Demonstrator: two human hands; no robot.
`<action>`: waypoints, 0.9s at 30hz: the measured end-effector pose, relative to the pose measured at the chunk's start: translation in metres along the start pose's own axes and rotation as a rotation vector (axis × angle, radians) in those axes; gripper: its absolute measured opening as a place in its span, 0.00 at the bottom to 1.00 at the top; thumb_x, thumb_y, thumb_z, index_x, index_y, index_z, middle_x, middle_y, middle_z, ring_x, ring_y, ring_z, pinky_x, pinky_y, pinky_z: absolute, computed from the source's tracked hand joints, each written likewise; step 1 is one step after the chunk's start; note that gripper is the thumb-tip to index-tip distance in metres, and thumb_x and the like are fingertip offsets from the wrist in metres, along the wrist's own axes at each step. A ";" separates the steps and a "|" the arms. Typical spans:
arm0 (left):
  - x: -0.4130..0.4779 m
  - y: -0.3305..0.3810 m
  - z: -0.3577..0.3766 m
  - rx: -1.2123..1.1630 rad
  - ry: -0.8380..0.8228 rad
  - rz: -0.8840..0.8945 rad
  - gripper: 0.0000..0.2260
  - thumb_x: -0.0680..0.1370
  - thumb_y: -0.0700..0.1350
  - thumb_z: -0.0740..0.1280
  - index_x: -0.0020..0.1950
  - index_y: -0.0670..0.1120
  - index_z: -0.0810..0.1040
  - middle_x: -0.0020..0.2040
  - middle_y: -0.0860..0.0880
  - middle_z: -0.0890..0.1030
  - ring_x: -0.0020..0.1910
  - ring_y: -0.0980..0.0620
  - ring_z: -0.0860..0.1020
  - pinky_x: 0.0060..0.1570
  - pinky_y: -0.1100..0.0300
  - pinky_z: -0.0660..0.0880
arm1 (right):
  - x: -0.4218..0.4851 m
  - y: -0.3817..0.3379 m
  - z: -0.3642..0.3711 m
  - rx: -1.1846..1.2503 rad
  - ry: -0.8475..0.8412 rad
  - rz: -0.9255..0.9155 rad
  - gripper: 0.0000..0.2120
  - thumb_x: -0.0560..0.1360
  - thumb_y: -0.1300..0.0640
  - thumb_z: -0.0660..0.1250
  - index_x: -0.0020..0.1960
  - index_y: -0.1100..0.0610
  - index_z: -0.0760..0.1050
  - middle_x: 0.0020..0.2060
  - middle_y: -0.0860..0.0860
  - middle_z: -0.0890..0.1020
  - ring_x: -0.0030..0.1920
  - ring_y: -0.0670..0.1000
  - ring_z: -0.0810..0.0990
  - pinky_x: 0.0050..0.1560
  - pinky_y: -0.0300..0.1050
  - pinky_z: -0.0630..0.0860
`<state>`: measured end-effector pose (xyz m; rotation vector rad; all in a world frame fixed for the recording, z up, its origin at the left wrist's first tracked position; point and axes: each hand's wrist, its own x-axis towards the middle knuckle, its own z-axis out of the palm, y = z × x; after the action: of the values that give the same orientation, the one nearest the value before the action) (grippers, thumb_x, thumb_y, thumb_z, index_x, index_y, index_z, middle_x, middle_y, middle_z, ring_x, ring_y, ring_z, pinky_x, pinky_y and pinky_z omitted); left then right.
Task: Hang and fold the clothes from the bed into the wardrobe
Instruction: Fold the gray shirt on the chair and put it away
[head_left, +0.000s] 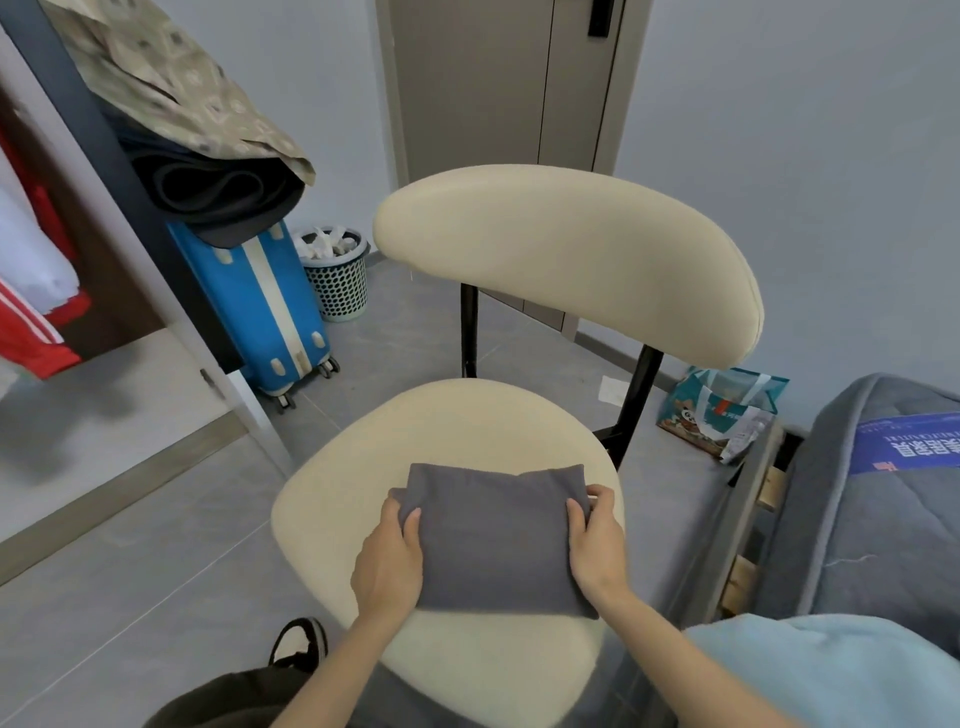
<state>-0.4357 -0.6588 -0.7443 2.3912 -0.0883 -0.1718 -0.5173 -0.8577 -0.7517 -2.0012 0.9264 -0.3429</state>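
Note:
A folded dark grey garment (493, 535) lies flat on the seat of a cream chair (363, 467). My left hand (389, 561) grips its left edge, thumb on top and fingers curled under. My right hand (597, 545) grips the right edge the same way. The wardrobe (78, 291) stands open at the left, with red and white clothes hanging inside. The bed (883, 493), with a grey quilt, is at the right edge.
The chair's wide backrest (571, 260) rises behind the seat. A blue suitcase (260, 306) with dark clothes piled on top and a mesh bin (337, 275) stand by the wardrobe. A printed bag (722, 410) sits on the floor near the bed. A closed door (509, 78) is behind.

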 end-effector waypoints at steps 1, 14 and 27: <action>-0.002 -0.001 0.002 -0.012 0.010 -0.027 0.11 0.83 0.53 0.52 0.58 0.49 0.68 0.41 0.52 0.76 0.38 0.50 0.73 0.33 0.56 0.64 | 0.001 0.001 0.001 -0.020 -0.014 0.011 0.14 0.83 0.52 0.55 0.65 0.56 0.64 0.49 0.47 0.76 0.47 0.51 0.74 0.49 0.48 0.71; -0.017 -0.006 -0.004 -0.239 0.068 -0.142 0.10 0.84 0.47 0.54 0.49 0.42 0.66 0.39 0.46 0.76 0.39 0.44 0.75 0.35 0.55 0.68 | 0.000 0.007 0.003 -0.079 -0.057 0.015 0.15 0.82 0.51 0.58 0.66 0.56 0.67 0.48 0.48 0.79 0.50 0.53 0.78 0.48 0.47 0.72; -0.011 0.024 0.020 0.551 -0.037 0.400 0.21 0.84 0.51 0.49 0.78 0.54 0.55 0.79 0.53 0.52 0.78 0.50 0.50 0.75 0.46 0.46 | -0.026 -0.028 0.029 -0.619 -0.285 -0.499 0.23 0.84 0.50 0.48 0.78 0.48 0.55 0.78 0.46 0.56 0.78 0.50 0.51 0.76 0.50 0.41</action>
<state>-0.4497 -0.6887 -0.7420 2.8480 -0.7051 0.0023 -0.5054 -0.8123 -0.7428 -2.7625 0.3562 -0.0248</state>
